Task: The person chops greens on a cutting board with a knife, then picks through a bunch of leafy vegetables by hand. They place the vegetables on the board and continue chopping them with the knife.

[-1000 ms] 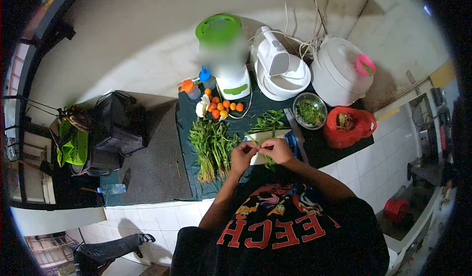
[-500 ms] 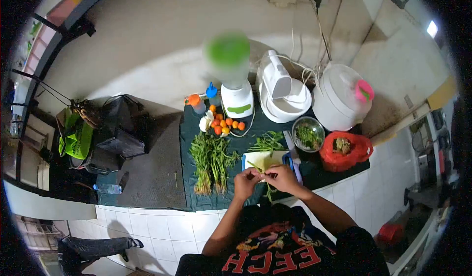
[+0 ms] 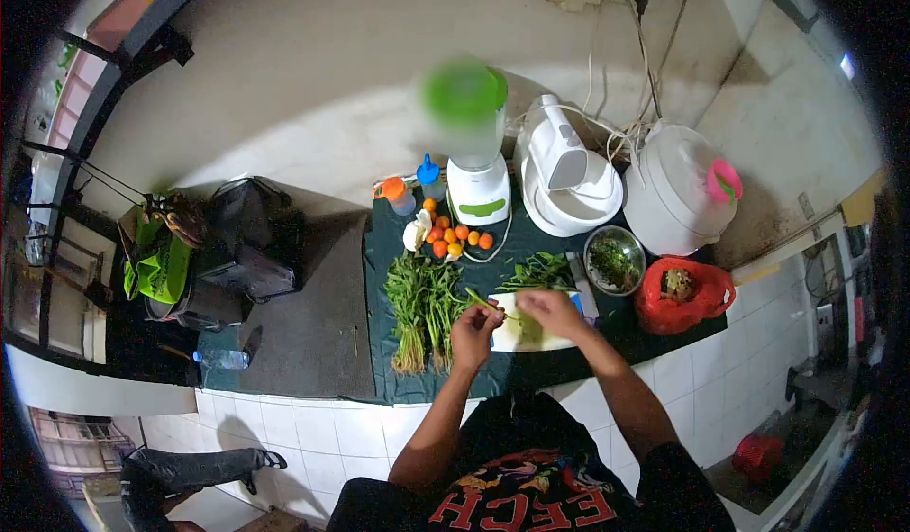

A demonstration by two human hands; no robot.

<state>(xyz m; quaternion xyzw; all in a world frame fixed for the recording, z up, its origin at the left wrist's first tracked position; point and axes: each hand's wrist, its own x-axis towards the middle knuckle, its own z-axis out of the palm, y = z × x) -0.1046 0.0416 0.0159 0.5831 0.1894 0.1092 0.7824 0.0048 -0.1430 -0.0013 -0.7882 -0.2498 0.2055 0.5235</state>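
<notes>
A green vegetable stem [image 3: 481, 298] is pinched between the fingers of my left hand [image 3: 474, 335], at the left edge of a white cutting board [image 3: 533, 340]. My right hand [image 3: 555, 314] is over the board, apart from the left, its fingers smeared by motion. Just beyond it lies a small heap of picked green leaves [image 3: 538, 271]. A knife [image 3: 582, 286] rests beside that heap, partly behind my right hand. Left of the board are bunches of leafy greens [image 3: 417, 295] with their roots on.
Tomatoes [image 3: 455, 235] lie below a blender [image 3: 479, 194]. A steel bowl of chopped greens [image 3: 614, 260] stands beside a red plastic bag [image 3: 664, 305]. Behind are a white stand mixer [image 3: 567, 186] and a large white tub [image 3: 678, 191]. Someone's leg [image 3: 204, 468] shows at lower left.
My hands have parted: the right moved up toward the leaf heap, while the left keeps the stem. The view has shifted, so the table appears further right.
</notes>
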